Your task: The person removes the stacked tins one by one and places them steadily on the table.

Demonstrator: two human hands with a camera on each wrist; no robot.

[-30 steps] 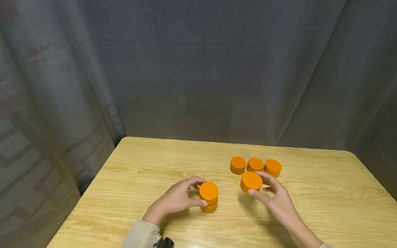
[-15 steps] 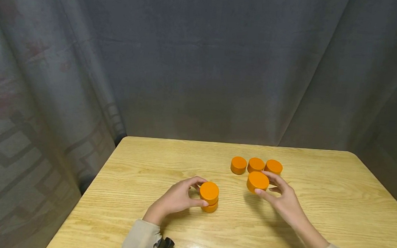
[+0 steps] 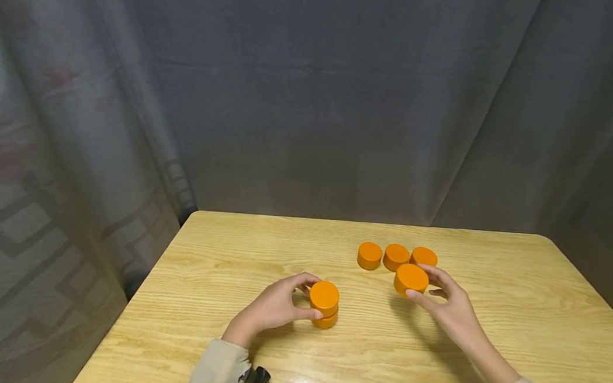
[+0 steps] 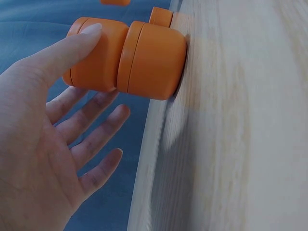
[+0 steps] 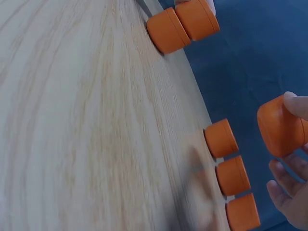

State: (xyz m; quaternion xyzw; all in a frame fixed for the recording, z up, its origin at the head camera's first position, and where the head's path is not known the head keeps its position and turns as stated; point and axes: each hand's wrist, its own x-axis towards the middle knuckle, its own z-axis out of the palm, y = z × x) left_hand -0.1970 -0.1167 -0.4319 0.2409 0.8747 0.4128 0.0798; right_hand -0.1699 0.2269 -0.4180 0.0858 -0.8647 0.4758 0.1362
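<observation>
Two small orange lidded jars stand one on top of the other near the middle of the table. My left hand (image 3: 273, 306) pinches the upper jar (image 4: 98, 55) between thumb and fingertips, its other fingers spread in the left wrist view. Beneath it, the lower jar (image 4: 153, 61) rests on the wood. Off to the right, my right hand (image 3: 454, 312) grips a third orange jar (image 3: 410, 280) above the table, thumb on its near side. The right wrist view shows this raised jar (image 5: 279, 126) apart from the tabletop.
Behind the raised jar, a row of three more orange jars (image 3: 369, 255) stands on the wooden table (image 3: 261, 241). Grey curtains (image 3: 310, 127) hang behind and beside it. A black device (image 3: 260, 379) sits at the left sleeve's cuff.
My right hand has moved to the right with its jar, from in front of the row's middle toward its right end. My left hand stays on the stacked jars.
</observation>
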